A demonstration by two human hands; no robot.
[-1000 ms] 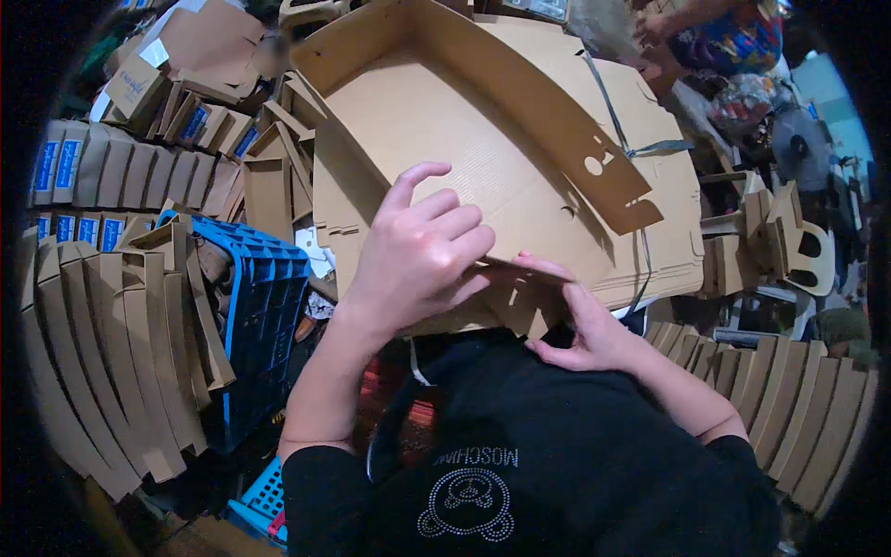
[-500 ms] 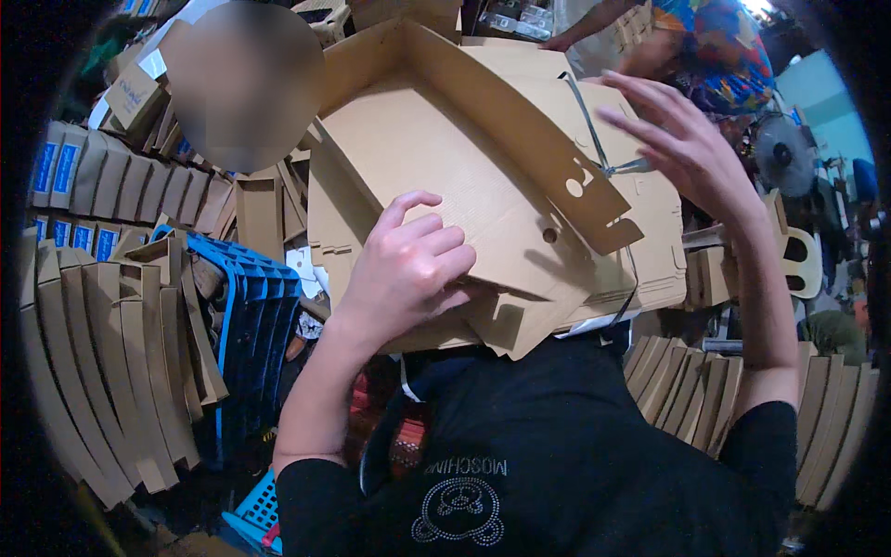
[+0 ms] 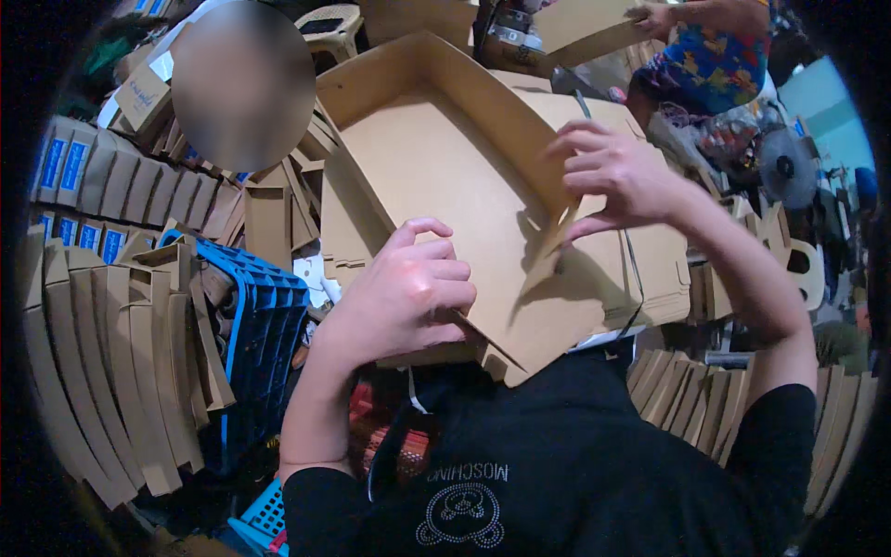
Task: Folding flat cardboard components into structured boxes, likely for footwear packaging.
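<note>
A half-folded brown cardboard box [image 3: 445, 186] lies in front of me, its far corner and long side walls standing up while the near end is unfolded. My left hand [image 3: 408, 292] is closed round the near part of the left wall, fingers curled over its edge. At the right wall, my right hand [image 3: 622, 181] pinches the end flap [image 3: 549, 246] between thumb and fingers, bending it inward over the base. Beneath the box is a stack of flat cardboard blanks [image 3: 659, 269], with a dark strap [image 3: 635, 265] across it.
A blue plastic crate [image 3: 264, 334] stands at my left beside rows of folded cardboard [image 3: 111, 371]. More cardboard rows [image 3: 687, 399] are at the right. Far right, another person's hand [image 3: 654, 19] holds a cardboard piece [image 3: 594, 32]. A fan [image 3: 787, 167] and a stool [image 3: 329, 28] stand farther off.
My right hand has come in leftward from the air onto the right wall and bent its end flap inward. The left hand keeps its grip. The other person's cardboard piece has come into view.
</note>
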